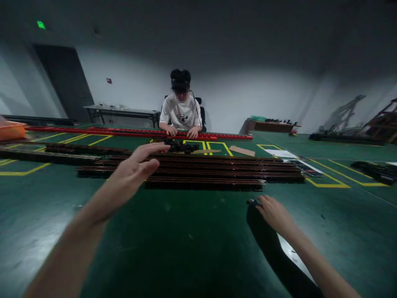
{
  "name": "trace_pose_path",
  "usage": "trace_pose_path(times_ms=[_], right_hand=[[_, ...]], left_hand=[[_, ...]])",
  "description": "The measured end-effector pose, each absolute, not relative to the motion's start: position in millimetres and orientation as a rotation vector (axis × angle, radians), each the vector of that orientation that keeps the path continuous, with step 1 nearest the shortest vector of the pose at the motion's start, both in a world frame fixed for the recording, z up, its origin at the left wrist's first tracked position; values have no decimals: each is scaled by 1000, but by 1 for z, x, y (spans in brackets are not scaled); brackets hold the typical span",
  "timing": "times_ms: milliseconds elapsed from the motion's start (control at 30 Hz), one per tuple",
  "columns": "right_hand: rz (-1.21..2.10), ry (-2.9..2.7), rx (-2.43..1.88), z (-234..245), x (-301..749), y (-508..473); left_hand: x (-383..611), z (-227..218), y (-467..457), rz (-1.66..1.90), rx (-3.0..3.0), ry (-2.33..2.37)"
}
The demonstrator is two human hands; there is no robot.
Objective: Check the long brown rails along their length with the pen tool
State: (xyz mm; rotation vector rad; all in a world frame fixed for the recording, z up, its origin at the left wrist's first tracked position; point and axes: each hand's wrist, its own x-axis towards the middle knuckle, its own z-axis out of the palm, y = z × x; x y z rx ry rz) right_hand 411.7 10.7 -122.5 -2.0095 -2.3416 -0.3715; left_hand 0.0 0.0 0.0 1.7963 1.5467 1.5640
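My left hand (132, 171) is raised in front of the bundle of long dark rails (214, 171), fingers stretched forward and thumb apart, holding nothing. Behind its fingertips sits a small heap of black parts (181, 147). Lower on the right, my right hand (276, 213) is at the green tabletop (186, 240), its fingers closed on a small dark piece (252, 202). The kind of that piece is too unclear to name. The rails lie side by side across the table, just beyond both hands.
Across the table a person (180, 114) sits with both hands at a long red rail (124, 132). A cardboard strip (242, 151) and white paper (281, 153) lie beyond the rails. An orange bin (12, 131) stands left, a black heap (374, 171) right. White paper (294, 254) lies beside my right forearm.
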Motion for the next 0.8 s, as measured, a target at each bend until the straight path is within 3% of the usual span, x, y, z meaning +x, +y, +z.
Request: trace_pose_path(times_ms=[300,533,800], right_hand=[[-399,-2134,-1949,-122,398,44],[-871,-1804,-1663,-134,409,69],[-821,-1903,-1655,-150,411,69]], left_hand=[[-18,-118,64,1370,1133,2252],[-26,-121,72,1321,1207,2264],[-31,-135,75,1327,1332,2218]])
